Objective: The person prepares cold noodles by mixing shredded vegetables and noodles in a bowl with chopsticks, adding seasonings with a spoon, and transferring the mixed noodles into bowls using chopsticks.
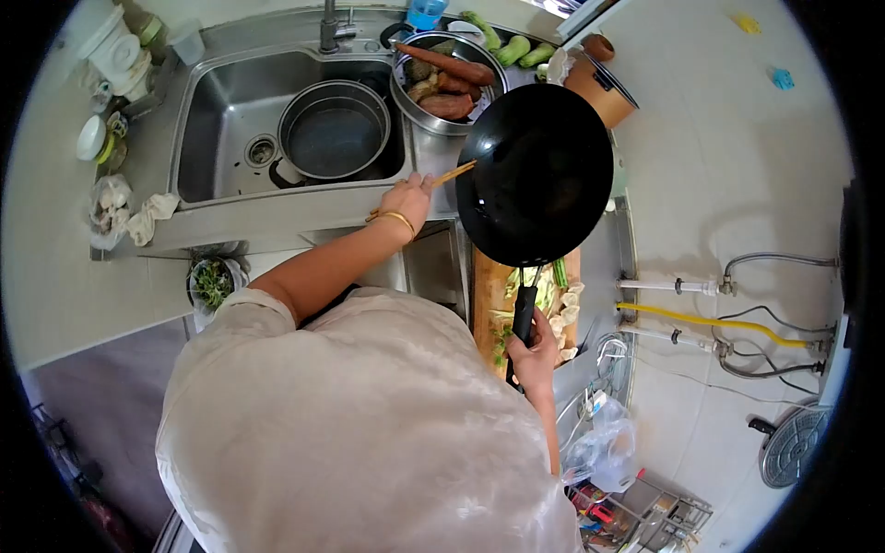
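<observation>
My left hand [406, 200], with a bangle at its wrist, is closed around wooden chopsticks [454, 172]. Their tips reach the left rim of a black wok [536, 170], which is raised over the counter. The fingers of my right hand [535, 352] wrap round the wok's black handle [524, 315]. Below the wok lies a wooden cutting board [489, 300] with cut green vegetables and pale pieces, partly hidden by the wok and handle.
A metal pot [334, 138] stands in the sink [221, 120]. Behind the wok are a steel pan [450, 124] of orange-brown roots, green vegetables [513, 51] and an orange-brown pot [595, 90]. A plastic bag [604, 442] and wire rack [659, 507] are at lower right.
</observation>
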`<control>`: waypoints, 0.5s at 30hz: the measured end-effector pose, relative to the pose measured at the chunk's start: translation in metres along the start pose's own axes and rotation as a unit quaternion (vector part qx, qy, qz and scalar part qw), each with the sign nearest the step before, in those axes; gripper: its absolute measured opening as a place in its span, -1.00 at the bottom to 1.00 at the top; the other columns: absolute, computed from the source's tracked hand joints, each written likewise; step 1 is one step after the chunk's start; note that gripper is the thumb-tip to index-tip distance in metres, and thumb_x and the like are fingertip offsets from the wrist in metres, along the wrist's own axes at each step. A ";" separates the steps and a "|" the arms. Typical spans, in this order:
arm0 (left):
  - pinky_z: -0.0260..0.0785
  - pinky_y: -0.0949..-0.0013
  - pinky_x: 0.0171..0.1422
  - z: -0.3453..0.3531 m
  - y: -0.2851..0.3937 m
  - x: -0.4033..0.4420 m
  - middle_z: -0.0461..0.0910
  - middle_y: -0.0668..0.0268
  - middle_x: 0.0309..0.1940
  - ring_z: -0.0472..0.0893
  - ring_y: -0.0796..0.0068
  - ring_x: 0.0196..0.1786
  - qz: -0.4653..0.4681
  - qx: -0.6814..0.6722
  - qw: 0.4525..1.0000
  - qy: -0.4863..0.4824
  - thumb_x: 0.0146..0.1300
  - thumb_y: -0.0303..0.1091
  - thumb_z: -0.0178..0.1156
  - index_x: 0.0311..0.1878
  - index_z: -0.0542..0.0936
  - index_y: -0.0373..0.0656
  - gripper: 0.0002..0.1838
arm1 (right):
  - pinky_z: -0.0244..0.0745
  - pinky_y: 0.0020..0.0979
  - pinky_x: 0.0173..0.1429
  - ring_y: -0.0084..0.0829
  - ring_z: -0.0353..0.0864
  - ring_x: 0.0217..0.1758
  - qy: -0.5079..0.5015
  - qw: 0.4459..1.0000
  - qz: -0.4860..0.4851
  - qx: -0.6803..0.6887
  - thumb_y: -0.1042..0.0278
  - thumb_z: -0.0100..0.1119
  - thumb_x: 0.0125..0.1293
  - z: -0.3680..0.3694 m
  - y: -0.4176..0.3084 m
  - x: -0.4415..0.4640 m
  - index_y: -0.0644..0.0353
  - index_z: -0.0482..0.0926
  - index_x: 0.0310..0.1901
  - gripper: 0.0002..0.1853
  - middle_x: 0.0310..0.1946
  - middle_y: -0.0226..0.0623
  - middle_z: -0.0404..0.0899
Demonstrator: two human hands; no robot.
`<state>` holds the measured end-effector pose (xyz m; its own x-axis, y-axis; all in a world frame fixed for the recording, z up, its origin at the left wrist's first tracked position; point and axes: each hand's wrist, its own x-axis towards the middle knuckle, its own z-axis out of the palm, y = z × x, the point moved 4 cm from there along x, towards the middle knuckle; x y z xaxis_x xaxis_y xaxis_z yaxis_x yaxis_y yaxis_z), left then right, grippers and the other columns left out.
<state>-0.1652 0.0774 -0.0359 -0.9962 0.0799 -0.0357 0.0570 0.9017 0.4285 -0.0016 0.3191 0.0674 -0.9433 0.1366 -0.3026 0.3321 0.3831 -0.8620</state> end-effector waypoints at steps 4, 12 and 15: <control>0.38 0.24 -0.09 -0.015 -0.023 -0.011 0.38 0.12 -0.15 0.48 0.15 -0.13 -0.046 0.024 0.999 -0.009 0.17 -0.49 -0.15 0.18 0.29 -0.18 -0.55 | 0.34 -0.58 -0.47 -0.63 0.40 -0.53 -0.042 0.999 0.002 0.021 0.67 0.03 -0.04 0.010 -0.006 0.003 0.38 0.23 0.13 -0.42 -0.44 -0.38 0.42; 0.37 0.22 -0.07 -0.017 -0.085 -0.036 0.38 0.09 -0.10 0.47 0.12 -0.10 -0.140 0.032 0.990 0.000 0.16 -0.50 -0.12 0.17 0.30 -0.19 -0.56 | 0.38 -0.56 -0.45 -0.60 0.45 -0.52 -0.050 0.997 0.022 0.050 0.66 0.03 0.00 0.018 -0.013 0.010 0.39 0.24 0.12 -0.44 -0.46 -0.34 0.45; 0.37 0.22 -0.07 -0.015 -0.090 -0.035 0.38 0.09 -0.13 0.47 0.11 -0.13 -0.133 0.029 0.991 0.014 0.12 -0.53 -0.10 0.16 0.30 -0.17 -0.54 | 0.38 -0.56 -0.44 -0.62 0.44 -0.51 -0.036 0.996 0.037 0.073 0.66 0.03 0.00 0.015 -0.017 0.010 0.40 0.24 0.12 -0.45 -0.45 -0.36 0.45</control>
<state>-0.1365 -0.0125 -0.0593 -0.9780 -0.1740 -0.1155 -0.2042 0.9126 0.3542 -0.0172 0.3002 0.0731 -0.9156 0.0916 -0.3916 0.4020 0.2360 -0.8847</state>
